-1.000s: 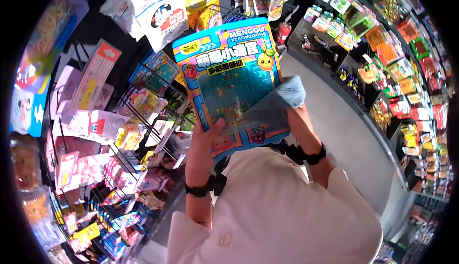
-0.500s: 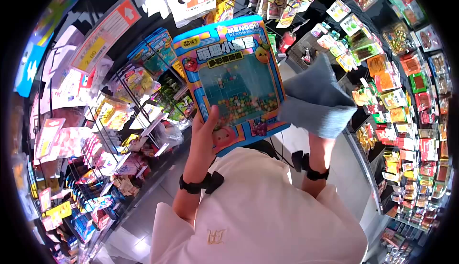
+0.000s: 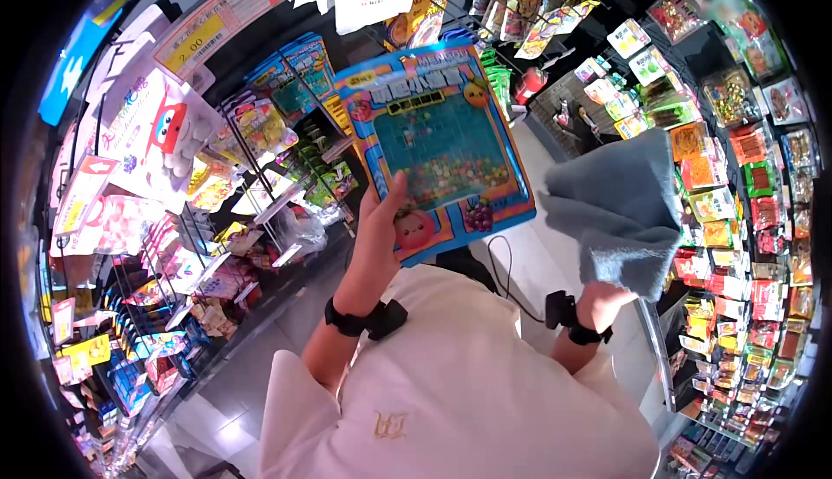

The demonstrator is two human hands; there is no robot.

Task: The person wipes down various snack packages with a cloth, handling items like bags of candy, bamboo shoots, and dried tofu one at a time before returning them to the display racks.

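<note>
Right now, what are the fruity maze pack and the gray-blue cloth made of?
The maze pack looks like glossy printed card or plastic, since its edges shine; its window seems clear plastic, because little coloured balls show through. The cloth seems soft, dull fabric, because it folds and droops; cotton or microfibre, I can't tell.

"2.00" and arrow on price tag (image 3: 224, 21), "White Rabbit" on white bag (image 3: 368, 13)

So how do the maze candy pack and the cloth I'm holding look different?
The pack is flat and keeps a boxy shape, while the cloth is bunched in soft folds. The pack is brightly printed, the cloth plain grey-blue. Your left hand has the pack, your right the cloth. Both are held up.
</note>
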